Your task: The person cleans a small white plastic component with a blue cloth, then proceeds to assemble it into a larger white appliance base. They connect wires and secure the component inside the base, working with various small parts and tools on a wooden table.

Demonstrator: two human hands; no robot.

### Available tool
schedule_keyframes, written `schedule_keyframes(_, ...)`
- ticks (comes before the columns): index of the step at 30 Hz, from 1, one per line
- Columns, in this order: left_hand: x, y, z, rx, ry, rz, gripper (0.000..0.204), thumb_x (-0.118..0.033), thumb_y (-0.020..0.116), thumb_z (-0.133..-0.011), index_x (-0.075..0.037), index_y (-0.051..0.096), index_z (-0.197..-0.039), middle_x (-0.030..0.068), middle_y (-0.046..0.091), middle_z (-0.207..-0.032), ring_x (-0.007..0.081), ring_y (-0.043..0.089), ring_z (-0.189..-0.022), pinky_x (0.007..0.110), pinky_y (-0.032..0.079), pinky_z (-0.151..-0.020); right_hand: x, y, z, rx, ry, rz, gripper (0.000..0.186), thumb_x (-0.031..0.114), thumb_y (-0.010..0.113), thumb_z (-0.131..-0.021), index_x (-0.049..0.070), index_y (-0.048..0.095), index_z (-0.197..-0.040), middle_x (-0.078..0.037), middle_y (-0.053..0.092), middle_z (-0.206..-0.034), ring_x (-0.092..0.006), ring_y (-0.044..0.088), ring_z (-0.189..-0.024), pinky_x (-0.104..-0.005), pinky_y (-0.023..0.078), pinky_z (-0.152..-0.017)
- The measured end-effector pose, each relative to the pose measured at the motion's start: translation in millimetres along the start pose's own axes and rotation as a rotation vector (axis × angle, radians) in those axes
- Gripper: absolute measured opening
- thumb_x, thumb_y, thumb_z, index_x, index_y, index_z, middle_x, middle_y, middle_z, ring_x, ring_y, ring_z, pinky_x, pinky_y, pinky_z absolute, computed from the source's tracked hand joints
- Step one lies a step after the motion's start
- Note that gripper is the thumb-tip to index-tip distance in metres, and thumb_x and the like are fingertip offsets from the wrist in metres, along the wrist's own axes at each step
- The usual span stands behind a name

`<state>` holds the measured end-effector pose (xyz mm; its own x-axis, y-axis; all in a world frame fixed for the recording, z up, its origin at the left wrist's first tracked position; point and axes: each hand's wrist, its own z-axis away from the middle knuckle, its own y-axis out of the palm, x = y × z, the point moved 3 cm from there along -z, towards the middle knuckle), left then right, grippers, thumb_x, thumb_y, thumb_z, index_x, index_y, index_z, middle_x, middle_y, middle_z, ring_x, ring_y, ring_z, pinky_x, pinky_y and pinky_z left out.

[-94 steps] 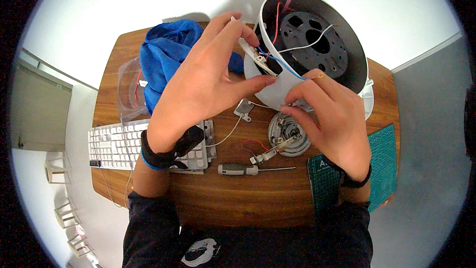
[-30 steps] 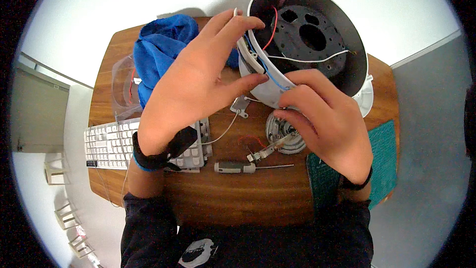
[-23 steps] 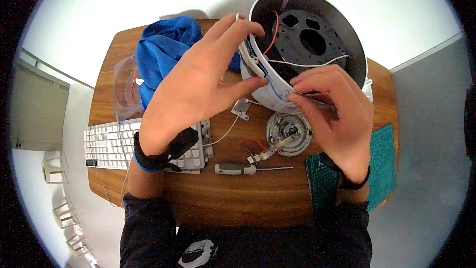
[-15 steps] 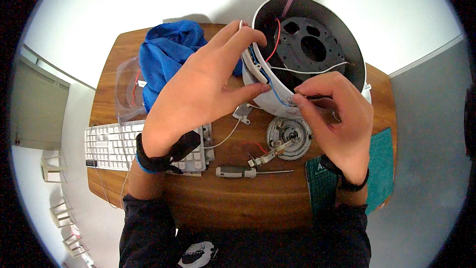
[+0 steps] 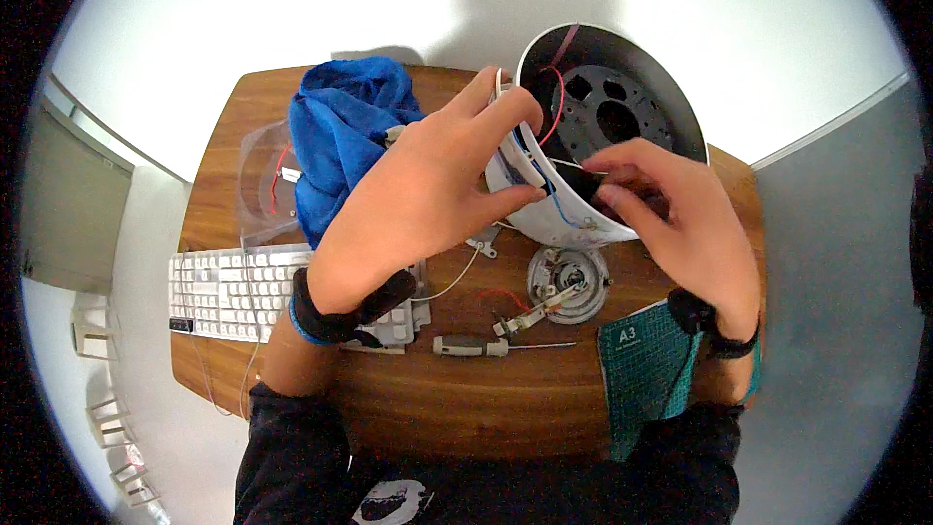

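My left grip point(image 5: 428, 187), half spread, holding a curved white plastic panel point(image 5: 523, 161) at the left rim of a round white housing point(image 5: 530, 212), black inside, on the brown wooden bench point(image 5: 466, 399); my right grip point(image 5: 695, 219), nearly closed at a thin white wire point(image 5: 577, 166) inside the housing's near rim, whether clasping it I cannot tell; nearer me, a grey-handled screwdriver point(image 5: 471, 346).
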<state>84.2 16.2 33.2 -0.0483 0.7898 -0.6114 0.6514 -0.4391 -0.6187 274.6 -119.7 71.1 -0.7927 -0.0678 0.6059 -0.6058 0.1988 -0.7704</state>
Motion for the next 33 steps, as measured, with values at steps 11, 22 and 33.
schedule_keyframes(11, 3, 6, -1, -0.062, 0.046, 0.011, 0.061, -0.012, 0.091, -0.08, -0.006, 0.056, -0.13, 0.0214, 0.063, -0.135, 0.0493, 0.061, -0.127, 0.049, 0.054, -0.102, -3, -4, -74, 0.412, 0.143, -0.115, 0.025, 0.019, 0.065, -0.106, -0.001, 0.078, -0.116, -0.007, 0.076, -0.079, -0.0108, 0.068, -0.061, -0.0274, 0.056, -0.057)
schedule_keyframes(22, 4, 6, -1, -0.074, 0.089, 0.014, 0.065, -0.011, 0.089, -0.08, -0.004, 0.053, -0.133, 0.0207, 0.063, -0.131, 0.0494, 0.064, -0.12, 0.05, 0.056, -0.097, 3, 6, -107, 0.658, 0.271, -0.044, 0.03, 0.024, 0.071, -0.104, -0.002, 0.082, -0.095, -0.005, 0.076, -0.078, -0.0106, 0.071, -0.067, -0.0258, 0.058, -0.063)
schedule_keyframes(33, 5, 5, -1, -0.062, 0.038, 0.014, 0.064, -0.013, 0.089, -0.081, -0.004, 0.054, -0.134, 0.0233, 0.064, -0.135, 0.0504, 0.063, -0.124, 0.052, 0.057, -0.099, -1, 14, -111, 0.552, 0.217, -0.065, 0.025, 0.019, 0.074, -0.098, -0.004, 0.083, -0.101, -0.009, 0.079, -0.079, -0.0124, 0.075, -0.069, -0.0279, 0.063, -0.066)
